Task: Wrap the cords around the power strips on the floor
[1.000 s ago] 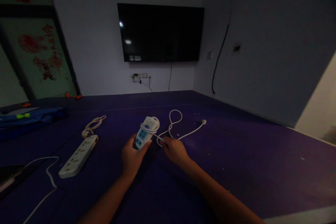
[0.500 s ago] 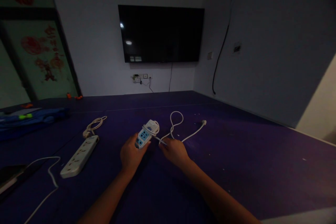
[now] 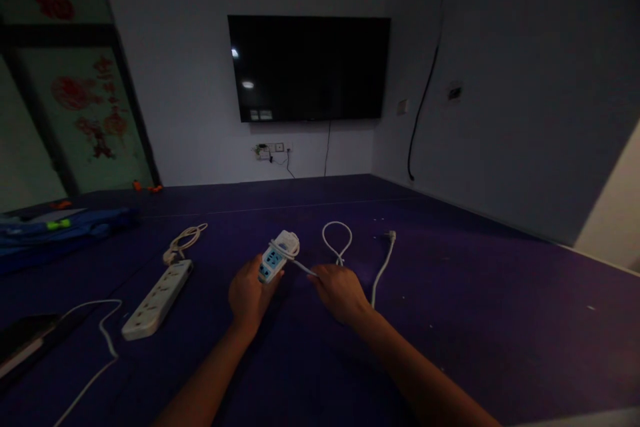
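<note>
My left hand is closed around the near end of a small white power strip with blue socket faces. Part of its white cord is wrapped about the strip's far end. My right hand grips that cord a short way to the right, and the stretch between both hands looks straight. Beyond my right hand the cord rises in a loop. Its plug lies on the purple surface to the right, with the cord running back beneath my right forearm.
Left of my hands lies a longer white power strip with its cord bundled behind it. A thin white cable and a dark flat object are at far left. Blue cloth lies behind. A television hangs on the wall.
My right hand has shifted slightly right, drawing the cord straighter from the strip. The loop has changed shape, and the plug end of the cord now curves down toward my forearm.
</note>
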Tool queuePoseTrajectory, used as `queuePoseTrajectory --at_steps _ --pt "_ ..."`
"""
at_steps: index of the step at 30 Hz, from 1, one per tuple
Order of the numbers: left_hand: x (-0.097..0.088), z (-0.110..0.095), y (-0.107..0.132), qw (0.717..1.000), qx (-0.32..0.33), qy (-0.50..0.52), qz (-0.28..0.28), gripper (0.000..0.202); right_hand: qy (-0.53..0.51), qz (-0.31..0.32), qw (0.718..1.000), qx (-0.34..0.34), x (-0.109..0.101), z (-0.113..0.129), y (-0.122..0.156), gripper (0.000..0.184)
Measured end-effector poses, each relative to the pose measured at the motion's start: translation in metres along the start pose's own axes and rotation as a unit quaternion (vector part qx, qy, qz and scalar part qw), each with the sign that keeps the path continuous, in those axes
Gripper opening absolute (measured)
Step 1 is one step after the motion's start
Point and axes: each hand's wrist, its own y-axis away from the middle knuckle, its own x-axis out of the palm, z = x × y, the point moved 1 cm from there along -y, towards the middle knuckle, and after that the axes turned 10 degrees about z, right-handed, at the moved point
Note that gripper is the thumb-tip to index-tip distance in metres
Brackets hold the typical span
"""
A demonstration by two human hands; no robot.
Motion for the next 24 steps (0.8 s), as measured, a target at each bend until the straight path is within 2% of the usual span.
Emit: queuePoseTrajectory --at_steps 3,7,10,14,18,21,24 --pt "-0.004 -0.002 0.001 0.999 0.048 -0.014 -0.001 0.055 0.043 -0.092 0.993 -0.057 0.003 -0.005 0.003 0.025" --pt "-0.007 -0.006 0.004 0.993 0.111 -0.027 -0.005 0.053 0.088 -0.251 0.95 -0.162 0.002 -0.012 0.005 0.026" --pt "-0.007 -0.011 0.009 0.989 0.141 -0.037 -0.001 0.05 0.104 -0.304 0.923 -0.211 -0.002 -0.01 0.008 0.026" --pt "-0.006 -0.016 0.013 0.982 0.18 -0.058 0.004 0.047 0.111 -0.324 0.912 -0.227 -0.007 -0.006 0.011 0.023" --pt "-0.006 -0.018 0.013 0.968 0.241 -0.063 0.036 0.048 0.077 -0.327 0.915 -0.223 -0.012 -0.011 0.012 0.025" --pt "-0.008 -0.019 0.013 0.951 0.296 -0.058 0.068 0.049 0.02 -0.283 0.935 -0.211 -0.017 -0.018 0.011 0.025" --pt "-0.011 -0.021 0.016 0.929 0.355 -0.039 0.095 0.051 -0.056 -0.217 0.961 -0.165 -0.021 -0.025 0.008 0.032"
